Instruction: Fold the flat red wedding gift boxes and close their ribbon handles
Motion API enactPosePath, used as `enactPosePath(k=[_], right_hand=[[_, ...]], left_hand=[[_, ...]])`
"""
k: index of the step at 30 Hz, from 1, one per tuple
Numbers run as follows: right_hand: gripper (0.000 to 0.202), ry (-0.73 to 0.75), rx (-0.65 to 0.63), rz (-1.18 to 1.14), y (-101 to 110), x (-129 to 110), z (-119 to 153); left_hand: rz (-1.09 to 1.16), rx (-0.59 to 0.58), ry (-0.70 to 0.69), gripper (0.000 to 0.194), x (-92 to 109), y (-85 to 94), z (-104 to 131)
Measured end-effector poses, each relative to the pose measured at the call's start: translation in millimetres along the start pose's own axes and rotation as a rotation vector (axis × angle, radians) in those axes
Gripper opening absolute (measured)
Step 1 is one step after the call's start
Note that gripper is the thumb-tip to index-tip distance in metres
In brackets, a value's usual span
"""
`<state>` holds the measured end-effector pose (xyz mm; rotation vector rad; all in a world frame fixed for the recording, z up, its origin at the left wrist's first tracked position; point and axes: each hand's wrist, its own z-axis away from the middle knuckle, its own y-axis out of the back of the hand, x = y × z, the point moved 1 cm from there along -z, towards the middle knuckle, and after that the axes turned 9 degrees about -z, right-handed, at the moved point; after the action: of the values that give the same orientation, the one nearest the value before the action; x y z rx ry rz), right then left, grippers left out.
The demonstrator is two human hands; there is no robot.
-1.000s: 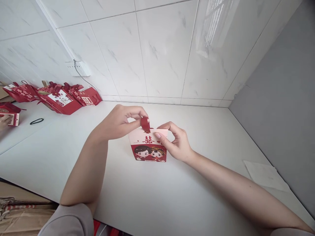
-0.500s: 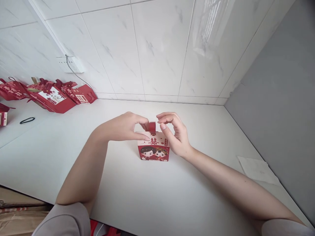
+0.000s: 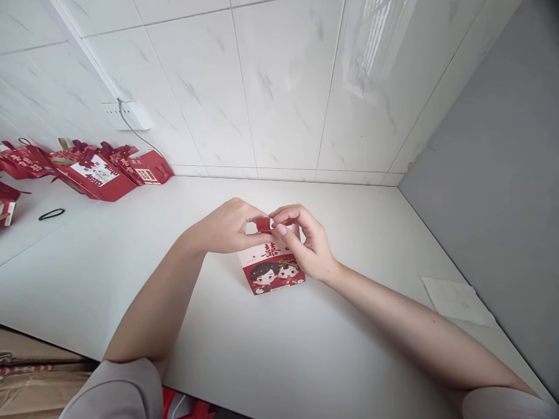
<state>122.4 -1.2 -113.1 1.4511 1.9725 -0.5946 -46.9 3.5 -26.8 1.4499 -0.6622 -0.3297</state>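
A red and white gift box [image 3: 275, 274] stands a little turned on the white table, with two cartoon figures on its front and red characters on its sloping white upper part. A red ribbon loop [image 3: 262, 224] sticks up at its top. My left hand [image 3: 231, 227] is closed on the box top from the left, its thumb in front and its other fingers behind, mostly hidden. From the right, my right hand [image 3: 305, 238] pinches at the ribbon loop with thumb and fingertips. Its curled fingers cover part of the box's right upper side.
Several red gift boxes [image 3: 107, 177] stand at the back left by the tiled wall, below a socket [image 3: 126, 116] with a cable. A black loop [image 3: 51, 214] lies near them. White paper [image 3: 458, 301] lies at the right edge by a grey panel [image 3: 489, 174].
My right hand has moved left and closed at the ribbon loop. The gift box has turned slightly and its front has come a little nearer. My left hand has shifted slightly right.
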Motion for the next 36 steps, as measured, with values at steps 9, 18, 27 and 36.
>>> enactPosePath(k=[9,18,27,36], right_hand=[[0.015,0.143,-0.360,0.493,18.8,-0.9,-11.1],[0.030,0.431,-0.464,1.091,13.6,-23.5,-12.5],[0.033,0.616,-0.511,1.215,14.4,-29.3,-13.0],[0.023,0.216,-0.587,0.923,21.2,-30.6,-17.5]], left_hand=[[0.029,-0.230,0.128,0.023,-15.1,7.1,3.0],[-0.001,-0.226,0.107,0.038,-3.0,0.0,2.8],[-0.047,-0.183,0.002,0.036,-6.5,-3.0,0.6],[-0.037,-0.181,0.006,0.033,-6.1,-1.1,0.1]])
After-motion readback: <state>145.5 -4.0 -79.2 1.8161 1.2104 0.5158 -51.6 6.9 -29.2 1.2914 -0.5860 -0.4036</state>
